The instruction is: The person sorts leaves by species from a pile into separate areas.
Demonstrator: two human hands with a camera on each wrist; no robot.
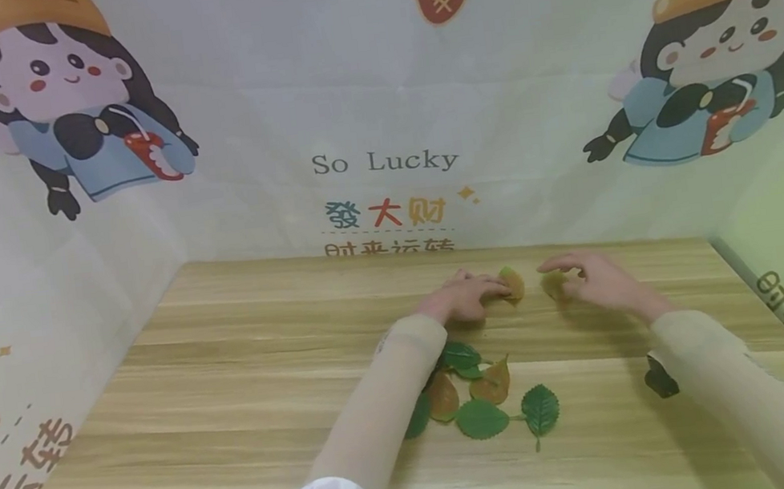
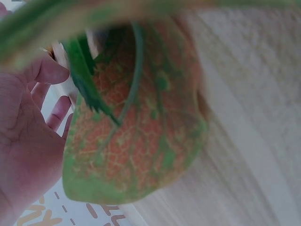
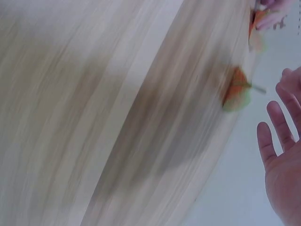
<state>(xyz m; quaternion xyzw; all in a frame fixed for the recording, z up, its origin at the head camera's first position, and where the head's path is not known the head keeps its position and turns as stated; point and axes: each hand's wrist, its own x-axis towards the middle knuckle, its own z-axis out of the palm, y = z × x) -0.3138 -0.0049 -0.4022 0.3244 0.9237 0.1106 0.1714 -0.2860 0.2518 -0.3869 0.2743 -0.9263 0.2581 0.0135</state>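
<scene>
My left hand [image 1: 466,296] reaches to the far part of the table, its fingertips at an orange-green artificial leaf [image 1: 513,283]. Whether they pinch or only touch it is unclear. To the right, my right hand [image 1: 595,278] hovers beside a second orange-green leaf [image 1: 554,286]. In the right wrist view this leaf [image 3: 236,92] lies apart from the right hand [image 3: 287,141], whose fingers are spread and hold nothing. A large reddish-green leaf [image 2: 136,122] fills the left wrist view, in front of the left palm [image 2: 28,136].
Nearer the body lie several green and brown leaves, among them a green leaf [image 1: 483,418], a toothed green leaf [image 1: 541,409] and a brown leaf [image 1: 491,382]. A dark object [image 1: 660,377] sits by the right sleeve. Printed cloth [image 1: 241,132] walls the wooden table [image 1: 234,391].
</scene>
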